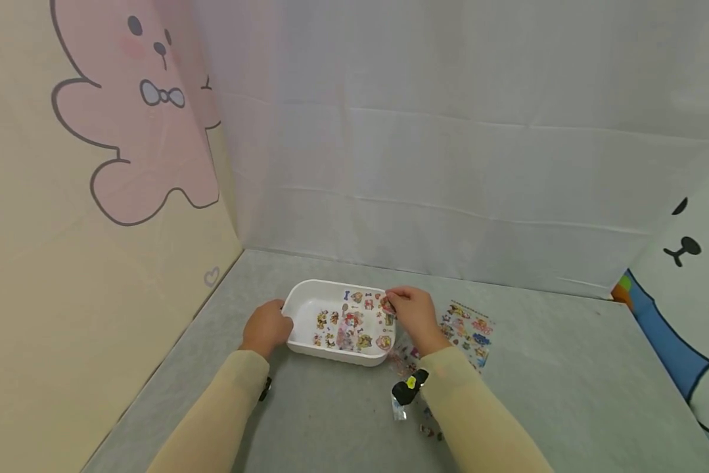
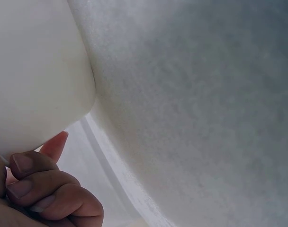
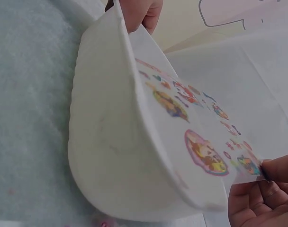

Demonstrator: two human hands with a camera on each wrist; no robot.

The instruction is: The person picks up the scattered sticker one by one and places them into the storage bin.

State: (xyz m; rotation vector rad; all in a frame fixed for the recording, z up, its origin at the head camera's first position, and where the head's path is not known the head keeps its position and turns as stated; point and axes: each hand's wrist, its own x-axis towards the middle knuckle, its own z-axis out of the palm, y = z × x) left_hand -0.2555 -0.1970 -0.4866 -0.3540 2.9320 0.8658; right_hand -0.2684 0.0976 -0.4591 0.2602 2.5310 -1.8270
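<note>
A white plastic basket [image 1: 307, 301] stands on the grey tabletop, its smooth wall [image 3: 106, 123] filling much of the right wrist view. My left hand [image 1: 267, 328] grips its left rim, fingers curled, as the left wrist view also shows. At the opposite end my right hand [image 1: 414, 315] pinches the edge of a clear sticker sheet [image 3: 205, 151] printed with colourful cartoon characters. That sheet slants over the basket's right end, inside its rim. Further stickers [image 1: 328, 328] show in the middle of the basket.
Right of the basket lies another sticker sheet [image 1: 475, 335], partly under my right forearm. A small shiny wrapper piece [image 1: 398, 410] and scattered stickers [image 1: 430, 431] lie nearer me. A white cloth wall [image 1: 449, 164] rises behind the table, with a cream cloth [image 1: 23, 263] on the left.
</note>
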